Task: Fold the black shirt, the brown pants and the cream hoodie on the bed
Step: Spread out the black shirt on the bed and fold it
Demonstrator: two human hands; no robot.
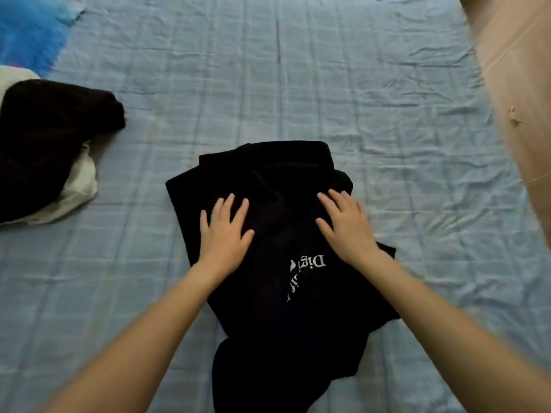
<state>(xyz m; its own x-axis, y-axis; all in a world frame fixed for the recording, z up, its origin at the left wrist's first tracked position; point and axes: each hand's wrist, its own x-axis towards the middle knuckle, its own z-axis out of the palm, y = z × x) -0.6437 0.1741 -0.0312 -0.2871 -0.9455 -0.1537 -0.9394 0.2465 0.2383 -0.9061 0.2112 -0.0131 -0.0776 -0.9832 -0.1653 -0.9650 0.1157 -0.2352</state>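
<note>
The black shirt (277, 293) with white lettering lies partly folded in the middle of the bed, its lower part bunched toward the near edge. My left hand (224, 234) lies flat on its left side with fingers spread. My right hand (347, 226) presses flat on its right side. At the far left the dark brown pants (44, 138) lie in a heap on top of the cream hoodie (79, 186), of which only edges show.
The bed is covered by a wrinkled light blue checked sheet (298, 84). A bright blue fuzzy item (29, 28) sits in the top left corner. A pale pinkish wall (521, 84) runs along the bed's right side.
</note>
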